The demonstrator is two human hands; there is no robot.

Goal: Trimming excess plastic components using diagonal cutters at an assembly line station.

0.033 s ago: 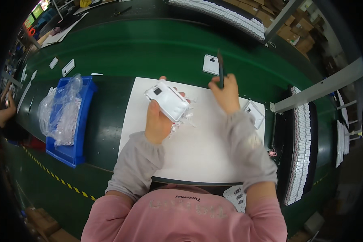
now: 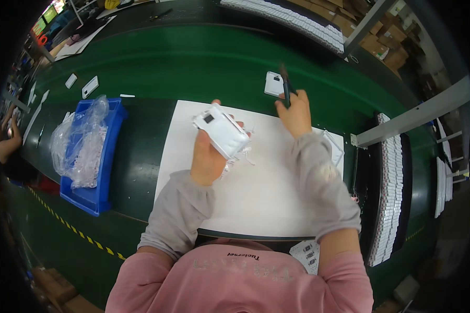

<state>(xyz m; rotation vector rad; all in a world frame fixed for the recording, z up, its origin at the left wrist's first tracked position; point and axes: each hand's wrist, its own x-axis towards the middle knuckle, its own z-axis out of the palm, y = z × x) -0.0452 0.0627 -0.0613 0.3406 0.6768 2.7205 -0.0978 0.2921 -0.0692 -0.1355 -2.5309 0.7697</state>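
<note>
My left hand grips a white rectangular plastic casing with a small black square near one corner, tilted above the white work sheet. Its thumb lies along the near side and fingertips show at the far edge. Farther right, my right hand is closed round a slim dark pointed tool, its tip up and away; I cannot tell its exact kind. Just beyond that hand, a second white casing lies on the green surface. Small white strips lie on the sheet, partly hidden behind my left hand.
A blue bin holding clear plastic bags and small white pieces stands at left. Long rows of stacked white parts sit at right and far back. Another white casing lies beside my right sleeve. A grey metal post crosses at right.
My right hand has moved slightly away and to the right with the dark tool. The casing in my left hand has shifted slightly right.
</note>
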